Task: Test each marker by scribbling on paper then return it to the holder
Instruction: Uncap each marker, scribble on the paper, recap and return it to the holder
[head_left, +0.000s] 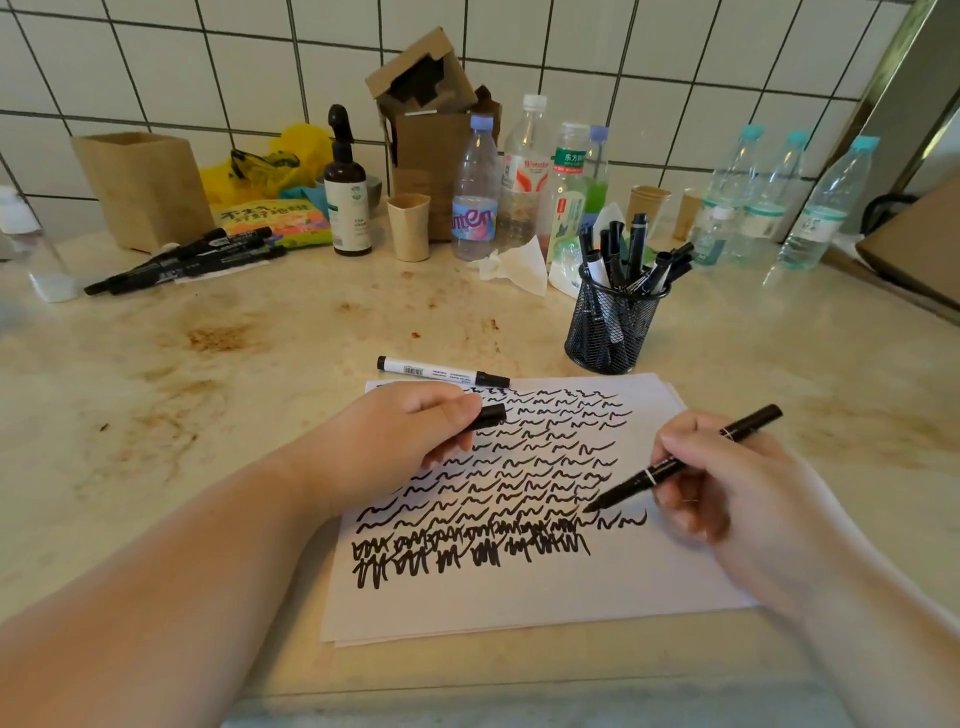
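Right hand (727, 483) grips the black marker (680, 462) with its tip on the scribbled paper (519, 597), left hand (395, 436) pinching its cap (488, 415) (mesh holder (613, 327) sits just beyond): scribble lightly, recap firmly, then drop it in.

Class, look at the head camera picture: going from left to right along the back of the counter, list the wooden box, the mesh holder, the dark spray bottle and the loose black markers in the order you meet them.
loose black markers → wooden box → dark spray bottle → mesh holder
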